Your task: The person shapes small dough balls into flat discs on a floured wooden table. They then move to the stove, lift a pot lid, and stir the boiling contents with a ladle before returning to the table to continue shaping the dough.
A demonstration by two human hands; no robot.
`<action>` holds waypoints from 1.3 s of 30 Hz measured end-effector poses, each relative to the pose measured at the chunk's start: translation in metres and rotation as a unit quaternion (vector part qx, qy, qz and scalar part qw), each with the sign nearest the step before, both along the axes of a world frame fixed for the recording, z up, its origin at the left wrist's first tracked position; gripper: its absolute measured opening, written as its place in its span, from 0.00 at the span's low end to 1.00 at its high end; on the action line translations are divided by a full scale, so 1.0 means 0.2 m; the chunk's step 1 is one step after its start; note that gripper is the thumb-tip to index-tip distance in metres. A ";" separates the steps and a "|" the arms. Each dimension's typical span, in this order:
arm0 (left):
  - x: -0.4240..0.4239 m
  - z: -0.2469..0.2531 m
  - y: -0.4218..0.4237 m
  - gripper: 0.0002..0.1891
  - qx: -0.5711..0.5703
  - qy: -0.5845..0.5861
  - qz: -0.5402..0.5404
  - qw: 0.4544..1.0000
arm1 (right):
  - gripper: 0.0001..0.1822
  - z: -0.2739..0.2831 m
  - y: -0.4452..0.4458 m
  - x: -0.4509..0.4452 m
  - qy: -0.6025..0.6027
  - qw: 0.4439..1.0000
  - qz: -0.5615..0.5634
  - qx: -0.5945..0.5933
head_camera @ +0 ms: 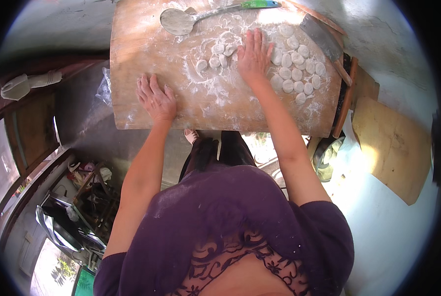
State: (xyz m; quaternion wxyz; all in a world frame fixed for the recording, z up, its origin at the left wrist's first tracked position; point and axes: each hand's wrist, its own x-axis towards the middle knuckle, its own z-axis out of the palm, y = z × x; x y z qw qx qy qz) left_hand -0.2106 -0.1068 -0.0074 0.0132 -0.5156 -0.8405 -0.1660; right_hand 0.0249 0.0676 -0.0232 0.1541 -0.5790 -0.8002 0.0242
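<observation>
My left hand (pixel 156 99) rests palm down on a floured wooden board (pixel 205 107), near its left side, fingers slightly spread. Farther up the board, my right hand (pixel 254 57) lies flat, palm down; whether dough is under its palm is hidden. Just left of it sits a small group of floured dough pieces (pixel 214 62). To its right are many flattened round dough pieces (pixel 297 58), some touching one another. Loose flour is scattered around both groups.
A ladle-like scoop (pixel 177 22) with flour and a green-blue handle lies at the board's far edge. A cleaver (pixel 322 37) with a wooden handle rests along the right edge. Clear plastic (pixel 104 88) hangs at the left. A wooden panel (pixel 390 148) is at the right.
</observation>
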 end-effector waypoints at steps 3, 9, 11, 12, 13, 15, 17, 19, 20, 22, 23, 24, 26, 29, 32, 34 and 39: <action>0.00 0.02 -0.04 0.28 -0.013 -0.009 0.006 1.000 | 0.30 0.05 -0.04 0.14 -0.012 1.000 0.017 0.007; 0.00 0.01 -0.04 0.28 -0.002 -0.006 0.007 1.000 | 0.23 0.23 -0.07 0.23 0.087 0.989 0.071 -0.099; -0.01 0.01 -0.02 0.28 0.000 -0.004 0.004 1.000 | 0.21 0.26 -0.08 0.06 0.128 0.981 0.095 -0.110; 0.00 0.01 -0.02 0.28 -0.001 -0.007 0.003 1.000 | 0.20 0.25 -0.09 0.01 0.147 0.976 0.105 -0.117; 0.00 0.01 -0.02 0.28 -0.002 -0.010 0.001 1.000 | 0.20 0.23 -0.09 -0.02 0.155 0.975 0.129 -0.097; 0.00 0.01 -0.02 0.28 -0.001 -0.006 0.002 1.000 | 0.21 0.18 -0.07 -0.05 0.169 0.968 0.176 -0.056; -0.01 0.00 -0.02 0.29 0.000 -0.004 0.002 1.000 | 0.20 0.17 -0.10 0.03 0.143 0.968 0.191 -0.077; 0.01 0.01 -0.02 0.29 0.002 -0.007 0.004 1.000 | 0.20 0.20 -0.14 0.14 0.125 0.968 0.195 -0.092; 0.00 0.01 -0.02 0.29 0.008 -0.003 0.005 1.000 | 0.20 0.22 -0.18 0.20 0.120 0.969 0.190 -0.097; 0.00 0.00 -0.03 0.29 0.019 0.002 0.005 1.000 | 0.21 0.26 -0.23 0.25 0.132 0.970 0.175 -0.102; 0.00 -0.01 -0.04 0.29 0.015 0.000 0.007 1.000 | 0.21 0.27 -0.26 0.25 0.151 0.969 0.166 -0.101; 0.00 -0.01 -0.03 0.29 0.013 0.000 0.007 1.000 | 0.22 0.28 -0.27 0.24 0.172 0.968 0.156 -0.098; 0.01 0.00 -0.02 0.29 0.009 -0.002 0.005 1.000 | 0.24 0.18 -0.28 0.24 0.200 0.966 0.137 -0.084; 0.00 0.00 -0.02 0.29 0.004 -0.003 0.002 1.000 | 0.23 0.14 -0.28 0.20 0.208 0.971 0.108 -0.054; 0.00 0.00 -0.02 0.29 0.001 -0.008 0.004 1.000 | 0.23 0.16 -0.30 0.18 0.217 0.971 0.077 -0.061; 0.00 0.00 -0.02 0.29 -0.002 -0.007 0.008 1.000 | 0.23 0.24 -0.29 0.17 0.212 0.973 0.054 -0.073; 0.00 0.00 -0.03 0.29 0.003 -0.010 0.008 1.000 | 0.28 0.30 -0.12 0.23 0.171 0.982 0.058 -0.055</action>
